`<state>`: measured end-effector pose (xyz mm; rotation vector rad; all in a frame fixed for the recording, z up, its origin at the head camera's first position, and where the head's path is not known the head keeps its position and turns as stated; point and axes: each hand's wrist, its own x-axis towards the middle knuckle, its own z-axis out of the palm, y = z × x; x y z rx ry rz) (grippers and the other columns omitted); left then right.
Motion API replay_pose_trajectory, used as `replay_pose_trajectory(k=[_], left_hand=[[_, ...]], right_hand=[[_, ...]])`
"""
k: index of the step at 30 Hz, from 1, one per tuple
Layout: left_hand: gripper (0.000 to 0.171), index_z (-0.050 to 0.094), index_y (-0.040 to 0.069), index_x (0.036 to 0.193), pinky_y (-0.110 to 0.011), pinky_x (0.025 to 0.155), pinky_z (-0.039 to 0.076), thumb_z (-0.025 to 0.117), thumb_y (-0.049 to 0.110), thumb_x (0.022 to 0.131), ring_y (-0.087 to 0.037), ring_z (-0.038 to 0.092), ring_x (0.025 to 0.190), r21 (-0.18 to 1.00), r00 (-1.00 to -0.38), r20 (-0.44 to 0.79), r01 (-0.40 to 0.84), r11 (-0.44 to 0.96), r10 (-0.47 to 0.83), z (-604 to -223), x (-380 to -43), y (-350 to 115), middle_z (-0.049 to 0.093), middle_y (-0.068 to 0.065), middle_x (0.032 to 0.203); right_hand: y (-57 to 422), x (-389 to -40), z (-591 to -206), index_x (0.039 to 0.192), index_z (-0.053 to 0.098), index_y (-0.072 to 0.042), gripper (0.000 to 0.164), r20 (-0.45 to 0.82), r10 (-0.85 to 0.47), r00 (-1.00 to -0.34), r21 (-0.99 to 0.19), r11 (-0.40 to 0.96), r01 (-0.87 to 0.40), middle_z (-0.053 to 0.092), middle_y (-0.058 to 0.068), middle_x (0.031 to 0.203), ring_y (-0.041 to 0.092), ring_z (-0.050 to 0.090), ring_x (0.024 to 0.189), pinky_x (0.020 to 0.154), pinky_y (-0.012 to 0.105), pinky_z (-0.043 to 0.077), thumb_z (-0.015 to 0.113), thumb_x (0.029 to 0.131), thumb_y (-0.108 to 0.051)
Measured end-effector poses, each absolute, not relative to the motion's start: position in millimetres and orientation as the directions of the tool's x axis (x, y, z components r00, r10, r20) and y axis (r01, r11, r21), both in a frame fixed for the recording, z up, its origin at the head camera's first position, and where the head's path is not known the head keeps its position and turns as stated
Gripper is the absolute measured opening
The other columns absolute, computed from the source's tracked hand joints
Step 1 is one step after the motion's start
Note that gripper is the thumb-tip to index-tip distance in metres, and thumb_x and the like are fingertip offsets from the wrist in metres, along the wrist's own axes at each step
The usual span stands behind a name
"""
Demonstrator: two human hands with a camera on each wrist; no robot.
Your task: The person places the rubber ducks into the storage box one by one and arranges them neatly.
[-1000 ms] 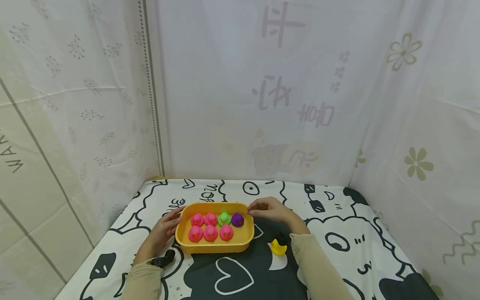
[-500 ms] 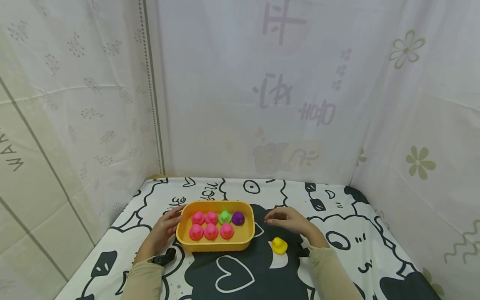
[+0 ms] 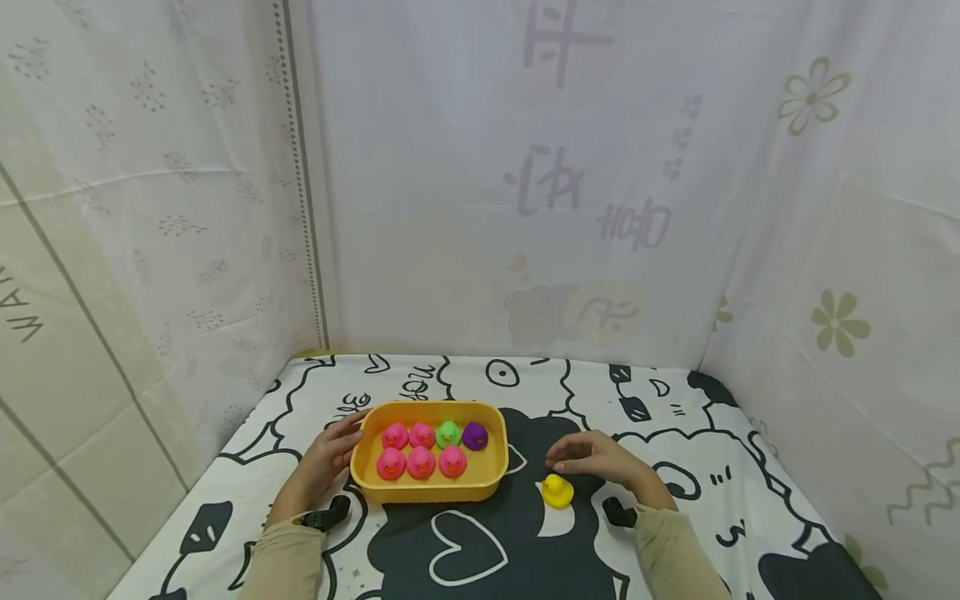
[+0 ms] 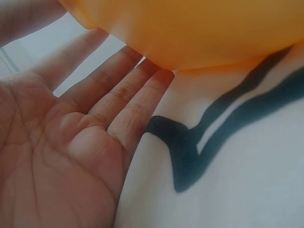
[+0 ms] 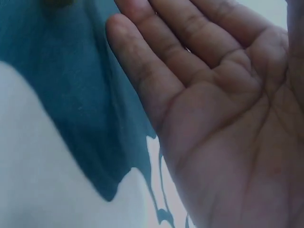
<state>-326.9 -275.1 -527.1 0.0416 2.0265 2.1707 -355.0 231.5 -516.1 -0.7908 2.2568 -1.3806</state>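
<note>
A yellow plastic tray (image 3: 427, 493) stands on the table, holding several pink rubber ducks (image 3: 421, 464), a green duck (image 3: 448, 434) and a purple duck (image 3: 475, 437) in two rows. My left hand (image 3: 324, 463) rests against the tray's left side; in the left wrist view its nearly straight fingers (image 4: 128, 97) touch the tray wall. To the right of the tray, a yellow rubber duck (image 3: 557, 492) sits on the cloth. Just behind and over it hovers my right hand (image 3: 603, 460), holding nothing, with loosely extended fingers (image 5: 147, 66) and a bare palm in the right wrist view.
A white cloth with black cartoon drawings (image 3: 450, 546) covers the table. Pale printed curtains (image 3: 480, 208) hang behind it and along both sides. Each wrist wears a black device, such as the left band (image 3: 327, 513).
My right hand has left the tray's right rim and moved right and toward me, to the yellow duck. The left hand stays at the tray, which keeps its place.
</note>
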Motion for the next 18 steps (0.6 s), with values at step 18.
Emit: replay_pose_trajectory(k=[18], left_hand=[[0.064,0.033,0.013,0.158,-0.024,0.096,0.05,0.056,0.024,0.099,-0.021,0.058,0.124,0.99,-0.983,-0.126,-0.133,-0.045,0.133,-524.5,-328.0,-274.5,0.033,-0.02,0.158]], right_hand=[[236.0,-353.5,-518.7,0.119,0.069,-0.002,0.033,-0.047,-0.714,-0.699,-0.93,0.286,-0.23,0.071,0.015,0.116,0.027,0.069,0.104,0.088,0.036,0.057,0.076,0.088,-0.012]])
